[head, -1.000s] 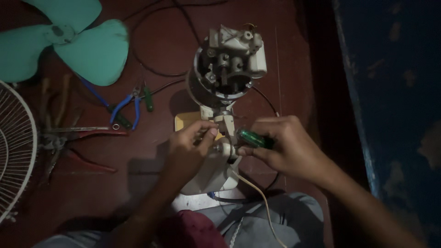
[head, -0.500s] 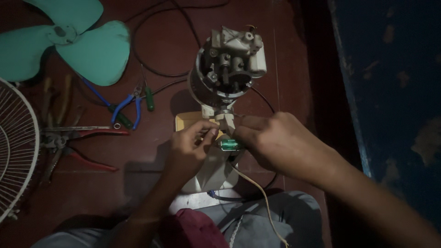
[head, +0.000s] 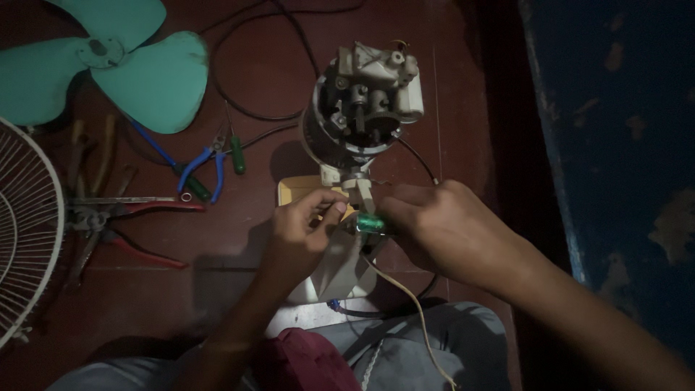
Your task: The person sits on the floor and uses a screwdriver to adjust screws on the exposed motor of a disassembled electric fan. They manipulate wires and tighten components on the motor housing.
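Green-handled screwdriver (head: 371,222) in right hand (head: 441,228)

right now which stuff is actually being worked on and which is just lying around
In hand: fan motor, green-handled screwdriver, left hand, right hand.

Lying about: fan blade, blue pliers, red pliers, wire guard.

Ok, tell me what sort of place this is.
Probably a home or small repair spot, with work done on a dark red floor. A stripped fan motor sits between the hands, a green fan blade and wire guard lie aside, and pliers lie nearby.
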